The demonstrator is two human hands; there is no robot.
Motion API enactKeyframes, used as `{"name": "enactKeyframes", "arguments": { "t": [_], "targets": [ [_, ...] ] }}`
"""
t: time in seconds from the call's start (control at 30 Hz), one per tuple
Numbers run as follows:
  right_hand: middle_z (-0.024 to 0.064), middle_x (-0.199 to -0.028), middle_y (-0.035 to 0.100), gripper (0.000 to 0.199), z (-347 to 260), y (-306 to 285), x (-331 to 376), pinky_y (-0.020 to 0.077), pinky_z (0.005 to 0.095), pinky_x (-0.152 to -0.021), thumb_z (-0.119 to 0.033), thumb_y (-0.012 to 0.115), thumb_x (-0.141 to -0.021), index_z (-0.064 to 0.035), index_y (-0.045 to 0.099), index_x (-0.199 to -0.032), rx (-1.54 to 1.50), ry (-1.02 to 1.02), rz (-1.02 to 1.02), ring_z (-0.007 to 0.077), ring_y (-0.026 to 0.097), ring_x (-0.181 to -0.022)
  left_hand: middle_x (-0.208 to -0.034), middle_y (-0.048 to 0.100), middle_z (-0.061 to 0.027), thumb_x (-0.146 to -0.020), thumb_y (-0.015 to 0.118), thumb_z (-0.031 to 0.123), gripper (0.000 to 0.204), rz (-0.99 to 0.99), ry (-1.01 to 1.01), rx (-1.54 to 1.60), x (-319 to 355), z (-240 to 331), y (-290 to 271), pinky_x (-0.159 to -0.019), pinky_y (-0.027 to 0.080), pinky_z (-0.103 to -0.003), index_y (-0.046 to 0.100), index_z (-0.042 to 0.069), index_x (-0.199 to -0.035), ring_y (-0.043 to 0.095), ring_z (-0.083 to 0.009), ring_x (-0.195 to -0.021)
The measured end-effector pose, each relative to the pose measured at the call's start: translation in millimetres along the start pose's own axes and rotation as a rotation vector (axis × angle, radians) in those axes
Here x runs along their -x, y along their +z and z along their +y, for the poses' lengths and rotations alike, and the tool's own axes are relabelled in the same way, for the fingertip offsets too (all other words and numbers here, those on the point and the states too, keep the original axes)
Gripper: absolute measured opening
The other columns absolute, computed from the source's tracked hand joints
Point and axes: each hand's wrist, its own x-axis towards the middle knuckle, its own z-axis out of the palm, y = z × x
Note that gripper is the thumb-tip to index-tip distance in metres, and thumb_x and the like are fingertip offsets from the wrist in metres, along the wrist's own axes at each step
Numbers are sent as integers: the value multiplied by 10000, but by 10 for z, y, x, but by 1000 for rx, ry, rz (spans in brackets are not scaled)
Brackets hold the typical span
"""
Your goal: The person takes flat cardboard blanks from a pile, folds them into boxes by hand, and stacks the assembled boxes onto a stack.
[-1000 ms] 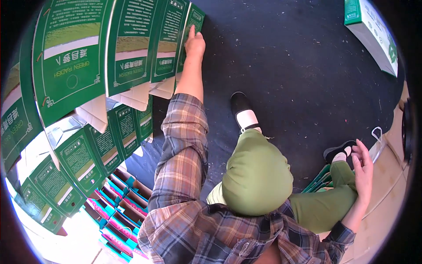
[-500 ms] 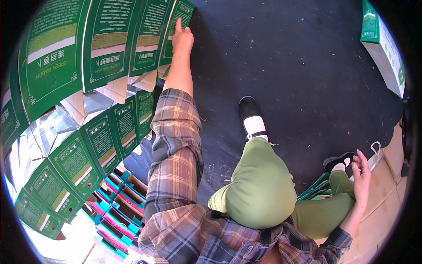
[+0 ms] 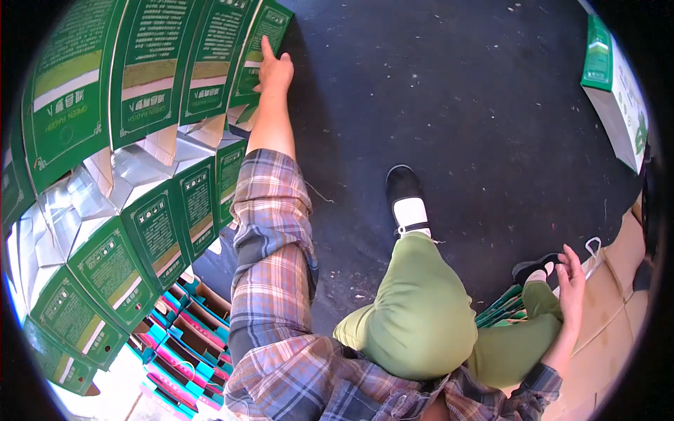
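Observation:
My left hand (image 3: pixel 276 71) reaches forward on a stretched arm and lies against the last green box (image 3: pixel 261 52) at the right end of an upper row. Its index finger points away and the thumb stands apart; it does not seem to grip the box. Beside that box stand more green cartons (image 3: pixel 149 74) with a pale stripe and printed panels. Shorter green boxes (image 3: pixel 105 270) with open silvery tops form a row nearer me. Over at the right, my right hand (image 3: pixel 572 284) hangs by my bent leg, its fingers loosely stretched and holding nothing.
A white and green carton (image 3: pixel 609 88) stands at the far right. Flattened green boxes (image 3: pixel 502 309) lie near my right leg, beside brown cardboard (image 3: pixel 604 330). Pink and turquoise boxes (image 3: pixel 186 340) are stacked at the lower left. The floor (image 3: pixel 435 91) is dark.
My left hand and the upper row of green boxes have shifted slightly left in view, and the near row sits a little lower. My right hand stays by my leg.

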Motion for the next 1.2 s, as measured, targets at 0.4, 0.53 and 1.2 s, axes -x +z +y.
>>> {"name": "enactKeyframes", "arguments": {
  "t": [0.4,0.53,1.2],
  "targets": [
    [148,-1124,612,430,-52,-116,167,506,342,-831,-118,607,-845,-112,515,-1266,76,-142,59,226,619,-996,-1494,211,-192,-839,635,334,825,-49,250,144,67,-568,362,-1115,197,-367,183,-1,-1442,240,-304,-1368],
    [113,-1049,619,421,-131,-183,414,503,327,-796,-116,607,-841,-107,530,-1255,171,-354,133,220,608,-917,-1429,356,-186,-877,600,278,687,-256,241,120,648,-468,492,-1064,283,-357,280,-5,-1415,372,-293,-1296],
    [70,-1030,664,296,2870,-512,1800,477,260,-686,-195,607,-871,-65,614,-1136,-910,117,1094,147,629,-866,-1378,436,-156,-930,487,74,473,-788,1007,223,4153,2328,-1414,-1046,325,-352,381,69,-1391,420,-268,-1265]
  ]
}}
